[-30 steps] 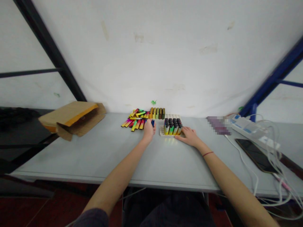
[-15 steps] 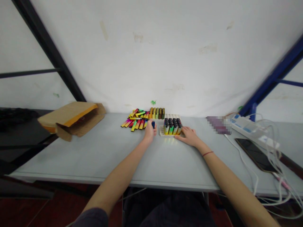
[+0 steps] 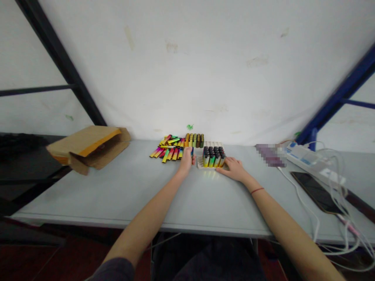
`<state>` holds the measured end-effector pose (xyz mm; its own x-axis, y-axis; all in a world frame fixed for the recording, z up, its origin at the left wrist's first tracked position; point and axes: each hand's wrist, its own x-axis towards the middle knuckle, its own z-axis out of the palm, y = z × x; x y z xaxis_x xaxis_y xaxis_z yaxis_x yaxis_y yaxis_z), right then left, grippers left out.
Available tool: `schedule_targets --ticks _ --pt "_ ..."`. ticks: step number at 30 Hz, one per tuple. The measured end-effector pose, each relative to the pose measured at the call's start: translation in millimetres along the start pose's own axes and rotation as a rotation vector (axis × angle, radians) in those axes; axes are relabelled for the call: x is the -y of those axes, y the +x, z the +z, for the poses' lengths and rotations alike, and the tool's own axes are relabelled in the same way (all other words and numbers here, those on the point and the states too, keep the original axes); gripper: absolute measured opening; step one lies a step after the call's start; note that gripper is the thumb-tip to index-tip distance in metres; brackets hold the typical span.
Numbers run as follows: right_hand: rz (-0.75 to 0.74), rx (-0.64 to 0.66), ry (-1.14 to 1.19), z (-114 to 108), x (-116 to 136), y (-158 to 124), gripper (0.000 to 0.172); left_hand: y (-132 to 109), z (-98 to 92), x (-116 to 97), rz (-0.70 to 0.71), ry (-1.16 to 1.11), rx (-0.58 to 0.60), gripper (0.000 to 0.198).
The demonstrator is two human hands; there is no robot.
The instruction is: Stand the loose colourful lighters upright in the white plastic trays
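My left hand [image 3: 184,160] is closed around a blue lighter [image 3: 192,151], mostly hidden by the fingers. Just to its right, a white tray [image 3: 200,164] holds several upright lighters [image 3: 214,157] with black tops and shiny coloured bodies; the tray's left end has bare slots. My right hand [image 3: 232,168] rests at the tray's right end, thumb and fingers spread, touching its side. Left of my left hand lies a loose pile of shiny yellow, pink and green lighter-like pieces [image 3: 168,153]; their exact kind is too small to tell.
Behind stand a block of yellow-brown upright pieces [image 3: 194,140] and a second white tray [image 3: 213,144]. A cardboard box [image 3: 88,146] lies open at the left. On the right are a phone [image 3: 318,192], a power strip [image 3: 310,162] and loose white cables. A wall closes the desk's back.
My left hand has shifted slightly right and turned a little, with the blue lighter still in it. My right hand and the tray have stayed put.
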<state>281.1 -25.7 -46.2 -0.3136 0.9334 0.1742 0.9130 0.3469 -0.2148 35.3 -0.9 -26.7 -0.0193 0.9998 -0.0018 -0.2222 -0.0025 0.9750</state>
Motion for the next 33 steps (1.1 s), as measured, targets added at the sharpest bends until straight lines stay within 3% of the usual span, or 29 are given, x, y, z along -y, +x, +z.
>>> schedule_targets --ticks 3,7,21,27,33 --pt "-0.001 -0.005 0.002 1 0 0 0.043 -1 -0.4 5 0.207 0.22 -0.009 0.014" --pt "-0.004 -0.032 0.001 3 -1 0 0.043 0 -3.3 7 0.437 0.44 0.033 0.013" --pt "-0.009 -0.031 -0.001 4 -1 0 0.042 15 -12.8 15 0.548 0.635 0.174 0.02" --pt "-0.007 -0.037 -0.006 5 -1 1 0.043 16 -15.2 13 0.527 0.702 0.126 0.034" --pt "0.0 -0.011 -0.005 3 1 0 0.048 16 -16.4 14 0.557 0.926 0.134 0.04"
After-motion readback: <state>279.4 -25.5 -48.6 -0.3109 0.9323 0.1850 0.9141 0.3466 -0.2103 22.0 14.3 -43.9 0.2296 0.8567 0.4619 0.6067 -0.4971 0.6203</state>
